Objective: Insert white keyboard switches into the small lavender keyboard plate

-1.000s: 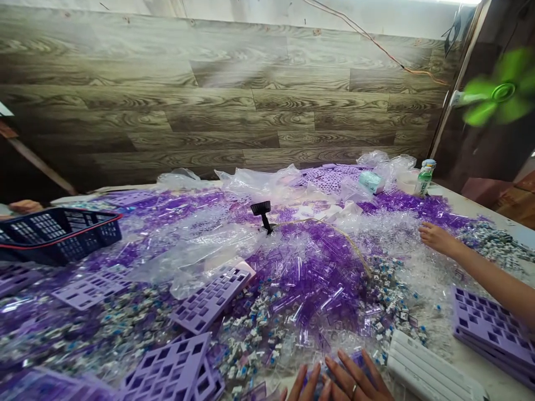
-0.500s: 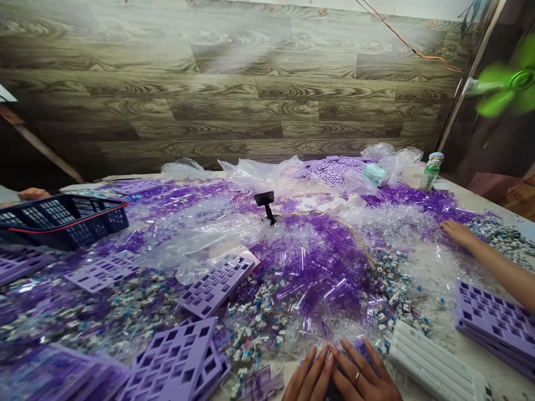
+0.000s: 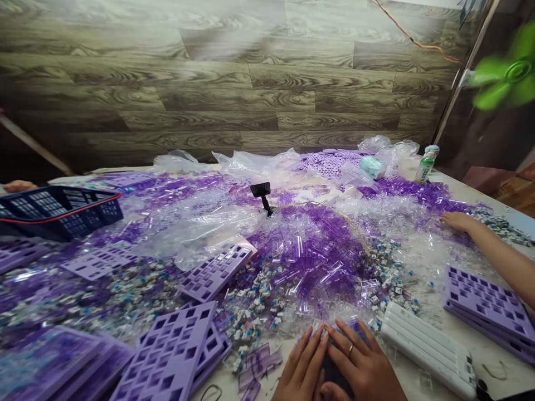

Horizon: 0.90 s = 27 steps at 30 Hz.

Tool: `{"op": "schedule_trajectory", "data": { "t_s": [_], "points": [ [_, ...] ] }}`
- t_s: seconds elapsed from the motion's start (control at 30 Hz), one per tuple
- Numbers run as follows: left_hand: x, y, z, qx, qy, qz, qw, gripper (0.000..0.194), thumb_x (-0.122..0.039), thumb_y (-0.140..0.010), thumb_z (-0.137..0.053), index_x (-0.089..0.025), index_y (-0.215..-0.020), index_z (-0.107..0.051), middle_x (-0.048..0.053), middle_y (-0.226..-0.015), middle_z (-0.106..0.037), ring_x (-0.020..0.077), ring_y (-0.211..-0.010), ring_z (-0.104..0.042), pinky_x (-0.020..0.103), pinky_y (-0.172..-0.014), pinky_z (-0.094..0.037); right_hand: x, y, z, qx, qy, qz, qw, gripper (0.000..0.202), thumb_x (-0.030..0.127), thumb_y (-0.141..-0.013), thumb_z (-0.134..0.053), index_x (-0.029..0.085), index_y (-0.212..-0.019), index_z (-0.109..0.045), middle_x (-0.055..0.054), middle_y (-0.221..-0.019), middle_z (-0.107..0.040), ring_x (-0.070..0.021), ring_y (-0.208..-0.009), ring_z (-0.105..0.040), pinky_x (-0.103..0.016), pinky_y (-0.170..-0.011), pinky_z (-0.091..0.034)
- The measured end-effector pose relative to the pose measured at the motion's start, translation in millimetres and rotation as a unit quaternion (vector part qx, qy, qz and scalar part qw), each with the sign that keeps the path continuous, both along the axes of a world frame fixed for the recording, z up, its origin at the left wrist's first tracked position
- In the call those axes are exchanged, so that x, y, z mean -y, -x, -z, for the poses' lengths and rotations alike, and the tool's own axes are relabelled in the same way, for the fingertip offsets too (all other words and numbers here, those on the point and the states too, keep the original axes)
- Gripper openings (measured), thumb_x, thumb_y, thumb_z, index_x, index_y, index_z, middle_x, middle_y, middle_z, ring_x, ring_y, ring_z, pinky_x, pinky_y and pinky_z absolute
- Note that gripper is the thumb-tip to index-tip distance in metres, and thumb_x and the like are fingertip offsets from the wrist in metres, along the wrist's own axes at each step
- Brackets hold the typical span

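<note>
**Dark object under both hands, near table edge**

Dark object (image 3: 332, 372) lies between left hand (image 3: 298, 372) and right hand (image 3: 363, 368), both pressed on it, fingers extended. Grasp cannot be told. White ribbed case (image 3: 426, 348) sits just right; purple switch housings (image 3: 313, 262) are heaped beyond.

the heap of clear plastic pieces (image 3: 317, 262) in the middle of the table is see-through purple, paling to colourless toward the right edge. small switches (image 3: 259, 320) scattered among them are white and grey with blue dots. the plates (image 3: 167, 356) with square holes are flat lilac, as is the stack (image 3: 487, 298) at the right edge. the basket (image 3: 58, 209) at the left edge is dark navy mesh with a red rim. the ribbed box (image 3: 426, 348) is white. the bottle (image 3: 425, 166) at the far right corner is green with a pale cap. the fan (image 3: 507, 72) is bright green. the wall (image 3: 234, 83) shows grey-brown wood grain in planks.
</note>
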State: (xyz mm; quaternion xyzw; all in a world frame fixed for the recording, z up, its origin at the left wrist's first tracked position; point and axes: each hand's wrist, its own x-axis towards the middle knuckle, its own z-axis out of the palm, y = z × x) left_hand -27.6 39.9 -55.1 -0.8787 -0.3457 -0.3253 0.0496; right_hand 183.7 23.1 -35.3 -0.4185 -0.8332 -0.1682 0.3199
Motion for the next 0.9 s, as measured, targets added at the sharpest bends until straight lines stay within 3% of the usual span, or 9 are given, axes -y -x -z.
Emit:
{"op": "schedule_trajectory", "data": {
  "t_s": [0.1,0.23,0.37,0.47,0.7,0.9],
  "points": [
    [4,-4,-6.5,-0.008,-0.004,-0.01,1.0,0.061,-0.025,-0.105,-0.041,-0.026,-0.163,-0.023,0.003,-0.151,-0.058,0.0176,-0.143,-0.051,0.027,-0.113,-0.05,1,-7,-10.3,-0.004,0.103,-0.007,0.995,0.042,0.041,-0.1,-0.059,0.024,-0.138,-0.062,-0.002,-0.139,-0.067,-0.0205,-0.125,-0.065,-0.035,-0.108,-0.05],
    [10,-9,-14.3,-0.026,0.009,-0.027,0.999,0.062,-0.022,-0.103,-0.043,-0.024,-0.163,-0.026,0.004,-0.152,-0.056,0.019,-0.144,-0.049,0.03,-0.112,-0.051,-3,-26,-45.4,0.0,0.217,0.036,0.975,0.034,0.033,-0.096,-0.066,0.025,-0.129,-0.067,-0.005,-0.131,-0.072,-0.0248,-0.117,-0.068,-0.042,-0.106,-0.051],
    [12,-10,-17.1,-0.023,0.018,-0.028,0.999,0.06,-0.023,-0.103,-0.044,-0.027,-0.161,-0.03,0.003,-0.154,-0.053,0.0207,-0.145,-0.048,0.033,-0.112,-0.051,-18,-43,-85.5,0.041,0.274,0.056,0.959,0.021,0.026,-0.093,-0.07,0.023,-0.114,-0.073,-0.007,-0.118,-0.076,-0.0255,-0.107,-0.07,-0.043,-0.099,-0.052],
    [12,-10,-16.3,-0.017,0.02,-0.023,0.999,0.061,-0.022,-0.102,-0.046,-0.026,-0.161,-0.032,0.004,-0.155,-0.052,0.022,-0.146,-0.047,0.034,-0.112,-0.051,-36,-44,-100.4,0.087,0.29,0.06,0.951,0.013,0.025,-0.093,-0.069,0.022,-0.105,-0.074,-0.005,-0.107,-0.077,-0.0242,-0.101,-0.07,-0.039,-0.093,-0.052],
    [16,-11,-15.7,0.004,0.041,-0.02,0.999,0.062,-0.022,-0.102,-0.047,-0.026,-0.162,-0.03,0.005,-0.156,-0.052,0.0224,-0.147,-0.045,0.034,-0.114,-0.049,-75,-29,-83.3,0.168,0.293,0.022,0.941,0.01,0.019,-0.096,-0.063,0.019,-0.097,-0.072,-0.005,-0.096,-0.075,-0.0199,-0.092,-0.069,-0.031,-0.079,-0.049],
    [22,-11,-22.2,0.034,0.089,-0.024,0.995,0.062,-0.022,-0.101,-0.049,-0.026,-0.161,-0.031,0.006,-0.157,-0.049,0.0232,-0.147,-0.046,0.036,-0.114,-0.05,-81,-31,-70.9,0.151,0.293,0.022,0.944,0.013,0.018,-0.096,-0.062,0.02,-0.101,-0.073,-0.005,-0.095,-0.073,-0.0179,-0.088,-0.068,-0.028,-0.076,-0.049]
  ]
}}
